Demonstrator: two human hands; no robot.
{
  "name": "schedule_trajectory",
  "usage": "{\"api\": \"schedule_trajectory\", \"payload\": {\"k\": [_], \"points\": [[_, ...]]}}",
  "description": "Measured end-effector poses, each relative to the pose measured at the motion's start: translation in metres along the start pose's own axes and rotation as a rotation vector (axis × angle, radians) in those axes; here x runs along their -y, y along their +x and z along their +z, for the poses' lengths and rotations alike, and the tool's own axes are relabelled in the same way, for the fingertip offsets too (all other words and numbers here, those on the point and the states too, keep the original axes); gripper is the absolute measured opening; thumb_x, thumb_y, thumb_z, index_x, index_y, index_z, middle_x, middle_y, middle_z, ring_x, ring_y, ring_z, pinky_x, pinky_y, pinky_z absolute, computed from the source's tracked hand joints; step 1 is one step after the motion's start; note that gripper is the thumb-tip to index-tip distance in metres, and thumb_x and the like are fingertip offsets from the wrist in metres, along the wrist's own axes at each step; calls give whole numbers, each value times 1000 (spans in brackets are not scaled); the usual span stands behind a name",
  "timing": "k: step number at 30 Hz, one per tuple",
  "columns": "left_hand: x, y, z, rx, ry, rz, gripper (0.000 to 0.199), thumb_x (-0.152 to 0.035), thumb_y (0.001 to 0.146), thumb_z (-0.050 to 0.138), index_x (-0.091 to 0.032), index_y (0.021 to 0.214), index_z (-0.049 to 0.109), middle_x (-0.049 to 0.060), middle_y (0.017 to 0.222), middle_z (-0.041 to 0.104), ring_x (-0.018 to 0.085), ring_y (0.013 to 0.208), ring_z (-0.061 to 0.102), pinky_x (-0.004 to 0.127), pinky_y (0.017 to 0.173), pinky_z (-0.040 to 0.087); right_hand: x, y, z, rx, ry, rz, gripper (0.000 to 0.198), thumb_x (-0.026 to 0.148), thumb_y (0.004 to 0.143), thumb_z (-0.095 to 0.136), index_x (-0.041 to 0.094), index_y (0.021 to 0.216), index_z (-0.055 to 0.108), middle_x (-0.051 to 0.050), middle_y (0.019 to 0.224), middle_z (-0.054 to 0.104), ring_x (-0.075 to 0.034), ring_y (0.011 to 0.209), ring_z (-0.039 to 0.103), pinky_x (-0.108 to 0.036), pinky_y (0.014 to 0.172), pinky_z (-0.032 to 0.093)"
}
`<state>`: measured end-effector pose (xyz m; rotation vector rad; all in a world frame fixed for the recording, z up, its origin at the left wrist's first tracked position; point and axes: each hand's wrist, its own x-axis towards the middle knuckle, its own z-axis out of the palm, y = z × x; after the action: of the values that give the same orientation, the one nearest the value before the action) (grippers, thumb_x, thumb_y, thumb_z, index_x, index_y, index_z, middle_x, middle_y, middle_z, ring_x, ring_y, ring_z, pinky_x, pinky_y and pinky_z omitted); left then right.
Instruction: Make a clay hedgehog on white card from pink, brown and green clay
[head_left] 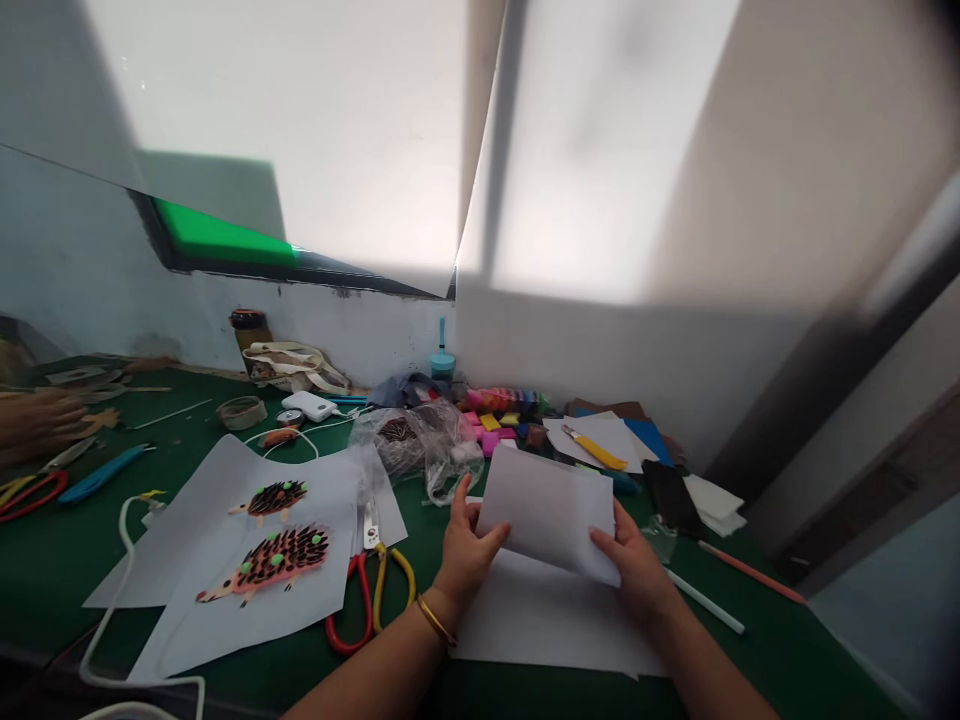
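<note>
Between my two hands is a white sheet of paper (551, 505), held up and tilted above the table. My left hand (469, 535) pinches its left edge, thumb in front and fingers partly behind. On the right edge, my right hand (630, 555) grips the paper with the thumb on its face. Below lies a larger white sheet (547, 625) flat on the table. Scissors (373, 570) with one red and one yellow handle lie left of my left wrist. Further left, a paper (300, 590) bears two hedgehog figures with dark spines and green dots.
At the far left is another person's hand (37, 420) near a second pair of scissors (45, 480) and a blue cutter (105, 473). Behind my hands lie a plastic bag (420, 445), colourful clay blocks (491, 430) and a yellow cutter (596, 448). A white cable (124, 570) crosses the front left.
</note>
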<state>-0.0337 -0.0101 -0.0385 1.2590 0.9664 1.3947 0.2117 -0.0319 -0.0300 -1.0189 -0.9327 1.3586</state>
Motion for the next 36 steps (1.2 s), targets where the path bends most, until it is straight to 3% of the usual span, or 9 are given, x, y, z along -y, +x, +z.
{"api": "schedule_trajectory", "payload": {"k": [1, 3, 5, 7, 15, 36], "points": [[2, 1, -1, 10, -8, -18, 93, -34, 70, 71, -20, 144, 17, 6, 95, 65, 21, 88, 63, 35, 80, 48, -1, 1, -2, -18, -7, 7, 91, 36, 66, 75, 34, 141, 23, -7, 134, 52, -29, 103, 62, -43, 81, 51], [5, 3, -3, 55, -48, -49, 79, -37, 71, 70, -17, 138, 33, 8, 98, 65, 22, 91, 62, 33, 80, 47, -2, 2, -4, -32, -23, 33, 85, 35, 65, 75, 31, 138, 32, -8, 126, 59, -29, 97, 64, -42, 78, 52], [9, 5, -4, 106, -70, -80, 55, -40, 73, 66, -14, 120, 55, 10, 99, 65, 23, 91, 61, 31, 77, 47, -2, 1, -5, -43, -29, 57, 79, 33, 65, 75, 29, 135, 39, -8, 117, 65, -29, 93, 66, -41, 77, 53], [12, 5, -5, 125, -53, -116, 41, -42, 75, 63, -12, 102, 64, 9, 93, 66, 21, 83, 60, 29, 70, 46, -2, 0, -5, -40, -22, 75, 72, 33, 67, 74, 28, 132, 43, -7, 113, 67, -28, 91, 66, -41, 77, 53], [17, 8, -5, 102, 16, -144, 36, -43, 73, 63, -13, 91, 67, 3, 77, 65, 15, 66, 54, 23, 59, 39, -8, 4, -8, -60, -4, 59, 58, 37, 70, 72, 27, 123, 52, -4, 101, 71, -26, 80, 68, -39, 69, 55], [22, 10, -5, 57, 2, -197, 42, -46, 69, 66, -12, 93, 68, 5, 83, 67, 17, 70, 57, 25, 62, 42, -8, 4, -6, -70, -50, 8, 46, 40, 68, 72, 23, 109, 60, -5, 97, 72, -26, 79, 67, -38, 68, 53]]}}
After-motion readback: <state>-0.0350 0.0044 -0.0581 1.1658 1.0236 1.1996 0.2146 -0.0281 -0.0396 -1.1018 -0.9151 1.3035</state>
